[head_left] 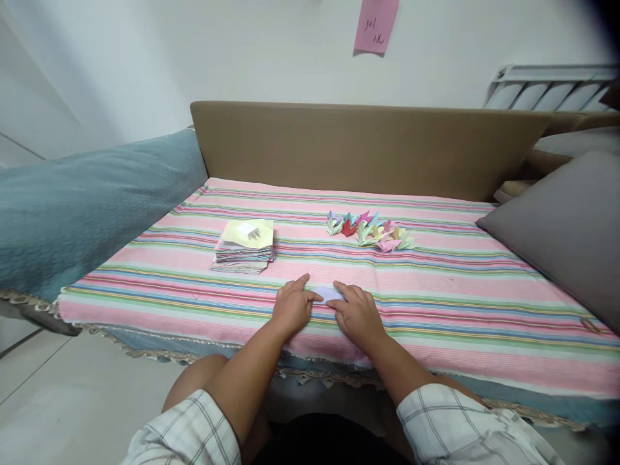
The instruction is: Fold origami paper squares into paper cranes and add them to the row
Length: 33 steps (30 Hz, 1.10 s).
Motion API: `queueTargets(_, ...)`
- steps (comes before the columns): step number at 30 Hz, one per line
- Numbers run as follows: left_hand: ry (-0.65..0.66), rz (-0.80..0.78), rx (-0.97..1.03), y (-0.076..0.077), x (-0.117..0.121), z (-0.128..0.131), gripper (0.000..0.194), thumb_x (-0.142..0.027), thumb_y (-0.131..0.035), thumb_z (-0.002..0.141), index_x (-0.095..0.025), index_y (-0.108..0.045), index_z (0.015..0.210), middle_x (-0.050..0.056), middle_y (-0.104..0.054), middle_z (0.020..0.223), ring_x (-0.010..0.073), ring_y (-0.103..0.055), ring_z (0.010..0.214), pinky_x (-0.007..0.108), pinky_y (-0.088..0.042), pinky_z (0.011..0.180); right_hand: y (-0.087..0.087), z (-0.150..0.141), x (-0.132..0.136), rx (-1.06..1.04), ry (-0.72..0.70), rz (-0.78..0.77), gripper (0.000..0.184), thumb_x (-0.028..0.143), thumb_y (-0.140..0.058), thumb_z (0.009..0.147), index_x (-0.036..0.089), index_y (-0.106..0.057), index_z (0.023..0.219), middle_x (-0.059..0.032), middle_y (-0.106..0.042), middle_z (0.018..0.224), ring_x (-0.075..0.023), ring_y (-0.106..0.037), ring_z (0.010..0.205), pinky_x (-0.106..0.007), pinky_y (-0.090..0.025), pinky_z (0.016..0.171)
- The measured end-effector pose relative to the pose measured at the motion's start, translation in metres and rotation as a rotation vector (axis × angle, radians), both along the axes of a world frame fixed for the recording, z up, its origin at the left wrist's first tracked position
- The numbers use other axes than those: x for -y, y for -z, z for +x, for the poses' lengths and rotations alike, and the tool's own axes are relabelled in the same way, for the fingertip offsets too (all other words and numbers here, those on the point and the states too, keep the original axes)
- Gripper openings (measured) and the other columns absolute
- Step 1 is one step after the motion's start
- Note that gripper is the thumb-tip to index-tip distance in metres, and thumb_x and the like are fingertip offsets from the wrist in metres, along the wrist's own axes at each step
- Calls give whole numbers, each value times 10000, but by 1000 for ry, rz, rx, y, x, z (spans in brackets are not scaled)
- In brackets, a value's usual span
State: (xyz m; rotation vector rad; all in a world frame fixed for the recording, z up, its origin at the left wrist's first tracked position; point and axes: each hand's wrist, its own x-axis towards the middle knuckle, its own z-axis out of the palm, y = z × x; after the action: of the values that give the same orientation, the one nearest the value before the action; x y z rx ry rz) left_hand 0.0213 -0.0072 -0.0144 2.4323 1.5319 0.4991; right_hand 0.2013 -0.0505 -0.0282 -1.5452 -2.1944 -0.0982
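Observation:
A small piece of folded lavender paper (328, 296) lies on the striped cloth right in front of me. My left hand (293, 307) holds its left end down, thumb on the paper and index finger reaching forward. From the other side, my right hand (357, 313) holds the right end between thumb and index finger, which sit apart at its edges. The remaining fingers of both hands are bent. Beyond my left hand stands a stack of square paper sheets (242, 258). Several folded paper cranes (368, 232) in many colours sit together farther back on the right.
A white plug adapter (248, 231) rests on top of the stack. The striped cloth (169, 284) covers a sofa seat with a brown backrest (363, 148). A blue-covered armrest (97, 187) bounds the left, a grey cushion (566, 226) the right. A small brown object (589, 325) lies near the cushion.

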Motion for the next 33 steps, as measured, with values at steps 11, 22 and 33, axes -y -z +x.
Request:
queueTargets(11,5,14,-17,-2,1,0,293,-197,-497,828,-344,-704,974,-8,-450,1376,266,-471,1156,458,-384,969,-3,6,3,-17,-114,51,313,257,-461,872,206,-592,1152,-80,-493,1339,-246,-388,1258,-453,-268,1044)
queueTargets(22,42,109,-130,-13,19,-16,258,-217,-545,829,-357,-699,982,9,-401,1417,320,-386,1243,494,-374,947,3,4,0,125,-202,-173,558,497,-390,899,197,-378,1370,-80,-367,1433,-254,-290,1339,-504,-219,1083)
queueTargets(33,198,370,-35,-5,30,-18,335,-178,-445,854,-218,-571,1162,47,-576,1259,206,-489,1189,480,-226,1080,0,3,1,108,-187,-226,579,527,-359,898,211,-358,1383,-72,-362,1437,-251,-279,1343,-493,-196,1093)
